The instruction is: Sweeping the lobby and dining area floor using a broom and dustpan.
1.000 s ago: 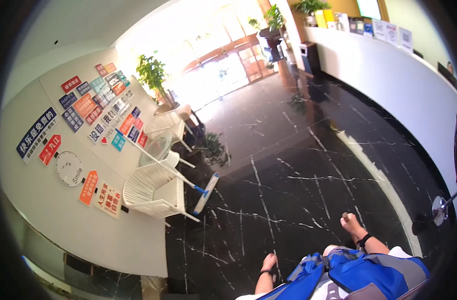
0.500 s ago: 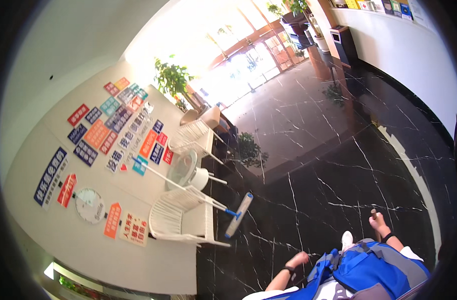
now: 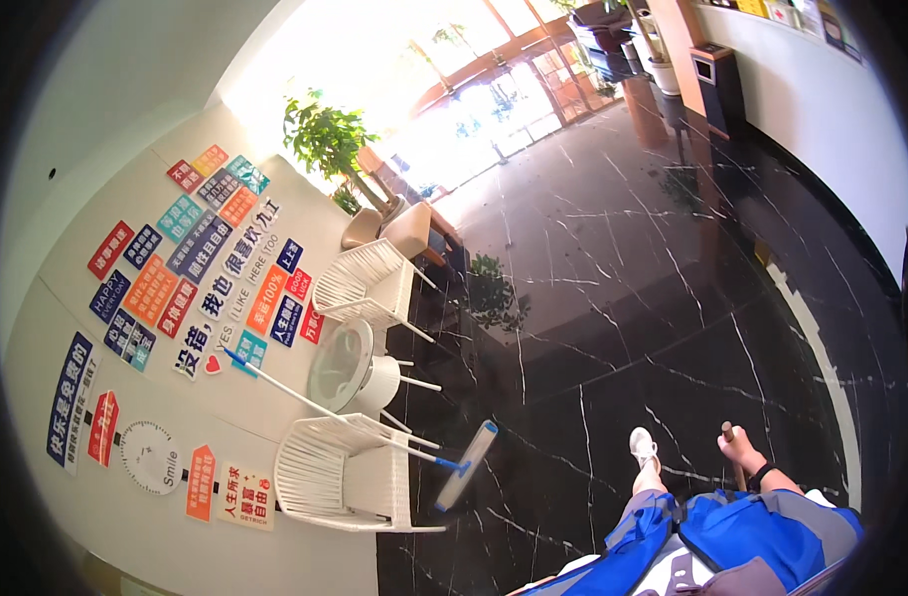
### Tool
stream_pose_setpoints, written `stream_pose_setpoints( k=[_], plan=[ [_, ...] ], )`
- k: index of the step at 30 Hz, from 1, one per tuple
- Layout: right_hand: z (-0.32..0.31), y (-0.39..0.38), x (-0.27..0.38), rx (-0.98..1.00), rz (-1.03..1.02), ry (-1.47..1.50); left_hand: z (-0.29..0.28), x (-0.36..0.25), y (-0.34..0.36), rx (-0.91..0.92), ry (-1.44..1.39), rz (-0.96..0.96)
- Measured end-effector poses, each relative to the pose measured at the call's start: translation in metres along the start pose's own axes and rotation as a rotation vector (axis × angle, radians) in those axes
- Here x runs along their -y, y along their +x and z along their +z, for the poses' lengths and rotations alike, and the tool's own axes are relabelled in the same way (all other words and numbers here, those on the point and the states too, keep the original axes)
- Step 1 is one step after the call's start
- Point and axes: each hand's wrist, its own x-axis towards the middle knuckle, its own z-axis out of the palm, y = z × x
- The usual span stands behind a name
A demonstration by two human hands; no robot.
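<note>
My right hand (image 3: 740, 449), with a dark band on its wrist, is closed round the upper end of a brown wooden pole (image 3: 727, 431) at my right side. The rest of that pole is mostly hidden by the hand and my blue and grey clothing. My left hand is out of the picture. A sponge mop (image 3: 467, 467) with a flat white head and a blue and white handle leans toward the wall over a white woven chair (image 3: 345, 475), apart from my hands.
Glossy black veined floor (image 3: 613, 397) stretches ahead to bright glass doors (image 3: 484, 124). A second woven chair (image 3: 375, 283) and a round glass-topped table (image 3: 340, 366) line the sign-covered left wall. Potted plants (image 3: 327, 139) stand farther on; a black bin (image 3: 718, 89) stands by the right counter.
My left hand has dropped out of the picture. My white shoe has come forward, and the chairs and mop appear lower and closer. The right hand still grips the pole.
</note>
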Motion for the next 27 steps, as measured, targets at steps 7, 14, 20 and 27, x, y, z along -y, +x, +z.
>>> stream_pose_setpoints(
  k=[7,14,20,27],
  plan=[
    [0.008,0.148,0.059,-0.009,0.01,-0.099,-0.042,-0.16,0.014,-0.065,-0.14,0.05],
    [0.005,0.271,0.116,-0.082,-0.041,-0.046,-0.149,-0.31,0.172,0.33,0.604,-0.195],
    [0.033,0.395,0.132,0.119,0.064,-0.145,-0.095,-0.486,0.22,0.144,0.796,0.309],
    [-0.007,0.567,0.16,0.107,0.148,0.012,-0.053,-0.723,0.256,0.083,1.103,0.262]
  ],
)
